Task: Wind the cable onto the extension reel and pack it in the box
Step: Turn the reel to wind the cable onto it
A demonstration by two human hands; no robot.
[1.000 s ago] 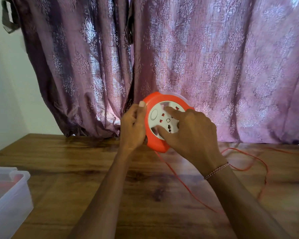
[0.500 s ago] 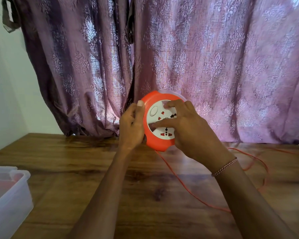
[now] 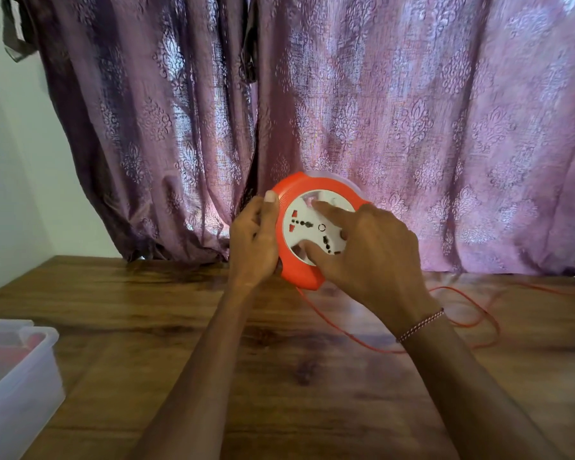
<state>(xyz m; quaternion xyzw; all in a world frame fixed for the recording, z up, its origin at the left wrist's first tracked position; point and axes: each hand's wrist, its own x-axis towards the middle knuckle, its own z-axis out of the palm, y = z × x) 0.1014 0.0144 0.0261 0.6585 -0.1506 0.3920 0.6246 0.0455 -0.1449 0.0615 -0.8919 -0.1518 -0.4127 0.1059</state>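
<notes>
A round orange extension reel (image 3: 299,270) with a white socket face is held upright above the wooden table (image 3: 213,360). My left hand (image 3: 254,242) grips its left rim, thumb on the front edge. My right hand (image 3: 369,254) lies over the white face, with forefinger and thumb pressed into its recesses. A thin orange cable (image 3: 346,330) runs from under the reel across the table and loops off to the right. A clear plastic box (image 3: 17,370) stands at the left edge, with something red dimly visible inside.
A purple patterned curtain (image 3: 379,127) hangs right behind the reel along the table's far edge. A pale wall (image 3: 10,161) is on the left. Loose cable loops (image 3: 478,313) lie on the right part of the table.
The white socket face has rotated under my right hand's fingers, and the hand has shifted round with it. The cable loop on the table has shifted. My left hand stays on the rim.
</notes>
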